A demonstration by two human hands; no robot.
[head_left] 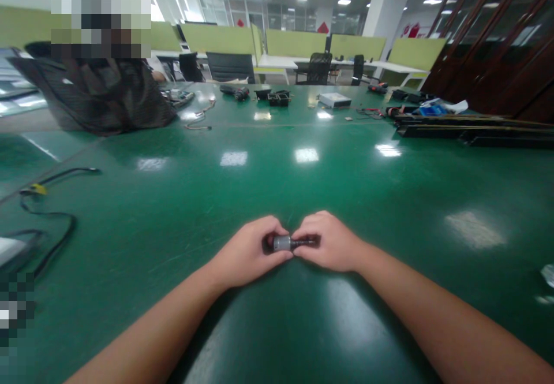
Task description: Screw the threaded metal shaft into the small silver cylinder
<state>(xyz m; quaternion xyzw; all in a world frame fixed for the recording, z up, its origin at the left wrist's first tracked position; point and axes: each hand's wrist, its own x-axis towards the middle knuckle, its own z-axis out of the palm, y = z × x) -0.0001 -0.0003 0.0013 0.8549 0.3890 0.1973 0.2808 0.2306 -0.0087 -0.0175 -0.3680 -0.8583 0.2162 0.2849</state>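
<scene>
Over at the left edge of the green bench, a black cable curls loosely, and a big dark bag slumps at the far-left corner. Now the left hand, thumb and fingers curled in, gripping a small grey-banded cylinder lying sideways, midway across, toward the near edge! Up by the far edge, black parts huddle together. Back down, right hand meets left, pinching a slim dark part in line with the cylinder; whether they're one piece, can't tell! A white box sits near the far edge, and long dark strips stretch along toward the far-right corner.
</scene>
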